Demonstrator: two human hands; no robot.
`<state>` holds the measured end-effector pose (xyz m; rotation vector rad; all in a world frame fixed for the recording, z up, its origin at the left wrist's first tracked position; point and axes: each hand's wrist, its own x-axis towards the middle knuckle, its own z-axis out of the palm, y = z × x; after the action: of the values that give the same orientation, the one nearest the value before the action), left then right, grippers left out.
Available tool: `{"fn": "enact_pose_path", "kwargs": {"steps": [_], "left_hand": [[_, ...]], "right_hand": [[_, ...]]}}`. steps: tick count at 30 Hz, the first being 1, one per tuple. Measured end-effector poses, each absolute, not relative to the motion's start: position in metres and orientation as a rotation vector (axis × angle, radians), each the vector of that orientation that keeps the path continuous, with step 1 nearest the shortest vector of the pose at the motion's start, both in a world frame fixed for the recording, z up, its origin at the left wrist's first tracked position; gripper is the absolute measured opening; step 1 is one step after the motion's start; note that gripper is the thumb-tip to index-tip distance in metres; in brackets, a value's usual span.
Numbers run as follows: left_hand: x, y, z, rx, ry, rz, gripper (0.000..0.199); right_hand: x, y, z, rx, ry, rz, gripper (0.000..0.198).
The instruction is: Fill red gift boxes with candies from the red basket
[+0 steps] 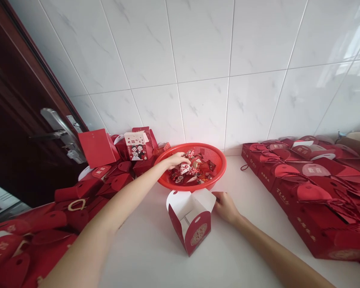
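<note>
A red plastic basket (221, 170) holds a pile of wrapped candies (198, 168), mostly in red wrappers. My left hand (177, 161) reaches into it from the left, its fingers curled down onto a candy in a white-and-red wrapper (185, 168). The fingertips are partly hidden among the wrappers. In front of the basket, a red paper gift box (195, 232) stands upright with its flaps raised and its white inside showing. My right hand (225, 205) is closed on the flap at the box's right side.
Rows of red gift boxes (288, 188) with cords line the right. More red boxes (108, 180) crowd the left, with a cartoon-couple box (137, 146) among them. Behind are a tiled wall (204, 108) and a dark door (24, 100). Everything stands on a white tabletop (147, 248).
</note>
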<state>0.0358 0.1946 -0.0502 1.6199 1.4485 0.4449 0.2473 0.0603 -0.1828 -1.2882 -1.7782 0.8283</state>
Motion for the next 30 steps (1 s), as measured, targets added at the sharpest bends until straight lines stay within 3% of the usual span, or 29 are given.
{"fn": "enact_pose_path", "kwargs": {"steps": [7, 18, 21, 26, 30], "left_hand": [[0.037, 0.203, -0.051, 1.364, 1.317, 0.731, 0.075], [0.017, 0.218, -0.068, 1.571, 1.130, 0.785, 0.089], [0.017, 0.218, -0.068, 1.590, 1.200, 0.824, 0.082], [0.015, 0.216, -0.069, 1.667, 1.294, 0.822, 0.050], [0.010, 0.211, -0.067, 1.737, 1.280, 0.828, 0.046]], "right_hand": [[0.247, 0.061, -0.183, -1.285, -1.782, 0.837, 0.025], [0.247, 0.061, -0.184, -1.261, -1.767, 0.843, 0.027], [0.247, 0.062, -0.184, -1.262, -1.759, 0.844, 0.026], [0.247, 0.061, -0.182, -1.257, -1.741, 0.849, 0.027], [0.246, 0.060, -0.180, -1.253, -1.699, 0.850, 0.034]]}}
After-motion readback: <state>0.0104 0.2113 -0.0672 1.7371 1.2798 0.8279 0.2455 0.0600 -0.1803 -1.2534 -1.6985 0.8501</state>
